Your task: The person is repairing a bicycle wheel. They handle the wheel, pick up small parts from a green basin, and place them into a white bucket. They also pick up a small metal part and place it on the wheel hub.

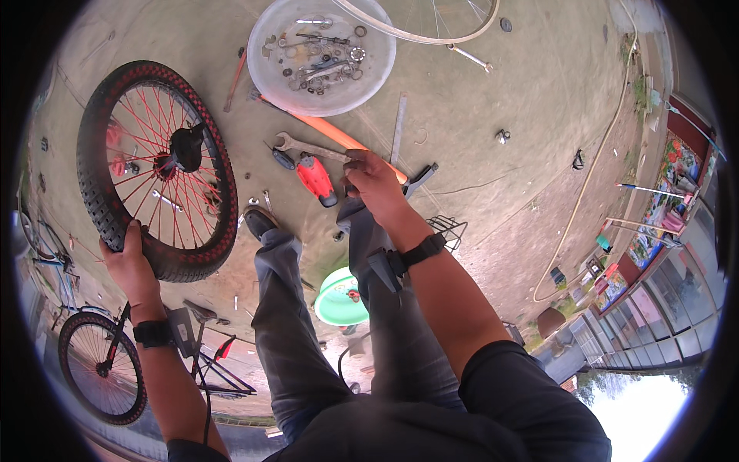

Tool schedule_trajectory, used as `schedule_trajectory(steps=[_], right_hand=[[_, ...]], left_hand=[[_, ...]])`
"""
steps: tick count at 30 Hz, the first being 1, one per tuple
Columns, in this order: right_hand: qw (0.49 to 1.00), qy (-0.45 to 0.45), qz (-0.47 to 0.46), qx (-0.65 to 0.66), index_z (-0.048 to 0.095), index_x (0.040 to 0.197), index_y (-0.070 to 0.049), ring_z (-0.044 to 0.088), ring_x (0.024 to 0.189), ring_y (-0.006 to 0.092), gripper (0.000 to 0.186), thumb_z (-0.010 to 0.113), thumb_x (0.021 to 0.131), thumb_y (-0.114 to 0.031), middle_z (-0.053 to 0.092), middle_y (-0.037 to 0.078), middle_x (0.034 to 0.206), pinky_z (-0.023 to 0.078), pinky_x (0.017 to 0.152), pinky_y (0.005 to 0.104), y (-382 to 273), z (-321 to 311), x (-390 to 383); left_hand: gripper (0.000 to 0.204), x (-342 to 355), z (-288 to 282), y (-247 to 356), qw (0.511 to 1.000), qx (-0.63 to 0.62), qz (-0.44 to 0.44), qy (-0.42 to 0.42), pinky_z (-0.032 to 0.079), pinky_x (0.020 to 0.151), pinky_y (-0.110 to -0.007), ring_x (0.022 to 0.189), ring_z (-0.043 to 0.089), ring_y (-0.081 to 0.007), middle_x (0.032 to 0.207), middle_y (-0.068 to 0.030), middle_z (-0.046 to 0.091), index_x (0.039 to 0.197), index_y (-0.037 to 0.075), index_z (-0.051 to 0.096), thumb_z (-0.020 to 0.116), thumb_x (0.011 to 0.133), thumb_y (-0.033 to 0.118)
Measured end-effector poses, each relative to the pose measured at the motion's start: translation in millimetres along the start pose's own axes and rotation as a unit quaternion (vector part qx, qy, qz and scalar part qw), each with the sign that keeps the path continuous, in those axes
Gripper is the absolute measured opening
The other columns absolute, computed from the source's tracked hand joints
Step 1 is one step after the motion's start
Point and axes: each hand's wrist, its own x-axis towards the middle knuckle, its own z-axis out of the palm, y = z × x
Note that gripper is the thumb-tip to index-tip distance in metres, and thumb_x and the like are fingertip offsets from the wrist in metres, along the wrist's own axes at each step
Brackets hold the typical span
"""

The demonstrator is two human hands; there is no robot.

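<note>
My left hand [132, 268] grips the lower edge of a bicycle wheel [95, 192], its fingers wrapped over the knobby black tire. The wheel has red spokes and a dark hub [185, 150], and it is tilted up toward me. Closed around the handle end of an open-ended wrench [312, 148] is my right hand [373, 183]; the wrench's jaw points left, toward the wheel. Beneath that hand, an orange tube [327, 129] runs diagonally along the ground. A red and black object [314, 177] lies just below the wrench.
Ahead, a pale round basin [265, 81] holds small metal parts, beside a bare wheel rim [416, 35]. Another wrench [469, 58] and a flat metal strip [399, 127] lie on the ground. A green basin [327, 304] sits between my legs. A bicycle frame with a wheel [65, 362] is at lower left.
</note>
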Motion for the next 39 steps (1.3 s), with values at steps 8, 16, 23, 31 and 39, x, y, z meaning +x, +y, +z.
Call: schedule_trajectory(steps=[8, 16, 23, 31, 39], right_hand=[[0.992, 0.042, -0.055, -0.106, 0.053, 0.136, 0.002, 0.068, 0.077, 0.0147, 0.048, 0.06, 0.091, -0.013, 0.068, 0.008, 0.093, 0.054, 0.065, 0.0281, -2.4, -25.7, 77.6], [0.976, 0.029, -0.052, -0.21, 0.029, 0.15, 0.009, 0.073, 0.066, 0.0229, 0.072, 0.059, 0.088, -0.012, 0.072, 0.019, 0.091, 0.058, 0.06, 0.033, -36.2, -20.1, 208.7], [0.956, 0.051, -0.015, -0.287, 0.037, 0.139, 0.003, 0.067, 0.058, 0.0208, 0.057, 0.062, 0.089, -0.01, 0.069, 0.016, 0.092, 0.051, 0.048, 0.0308, -46.9, -8.5, 293.3], [0.978, 0.06, 0.019, -0.2, 0.028, 0.151, -0.002, 0.064, 0.057, 0.0181, 0.073, 0.064, 0.089, -0.013, 0.066, 0.01, 0.086, 0.049, 0.048, 0.0323, -32.2, 6.9, 320.8], [0.961, 0.057, -0.031, -0.269, 0.018, 0.16, -0.006, 0.064, 0.058, 0.0188, 0.086, 0.064, 0.088, -0.012, 0.067, 0.012, 0.086, 0.048, 0.047, 0.0329, -29.7, 6.7, 316.6]], left_hand=[[0.053, 8.2, -17.1, -21.6, 1.0, -0.018, 0.01, 0.006, 0.046, 0.095, -0.033, 0.103, 0.059, -0.0215, 0.119, -0.0124, 0.062, 0.13, -0.005, 0.053, 0.07, 0.09, 0.025], [0.043, -4.3, -23.4, -27.3, 0.998, 0.026, 0.05, 0.011, 0.047, 0.096, -0.032, 0.105, 0.06, -0.0202, 0.116, -0.0113, 0.062, 0.129, -0.007, 0.054, 0.062, 0.097, 0.021], [0.042, -16.6, -29.4, -29.3, 0.998, -0.068, -0.015, -0.01, 0.052, 0.089, -0.036, 0.1, 0.063, -0.0231, 0.113, -0.0133, 0.062, 0.129, -0.006, 0.052, 0.06, 0.098, 0.021], [0.053, -9.5, -50.9, -53.2, 0.999, -0.001, 0.036, -0.006, 0.055, 0.093, -0.04, 0.105, 0.064, -0.028, 0.117, -0.0208, 0.062, 0.137, -0.008, 0.046, 0.061, 0.096, 0.022], [0.055, -6.9, -43.6, -37.2, 0.997, -0.048, -0.054, 0.006, 0.052, 0.099, -0.042, 0.109, 0.063, -0.0284, 0.123, -0.0184, 0.062, 0.141, -0.003, 0.045, 0.063, 0.095, 0.022]])
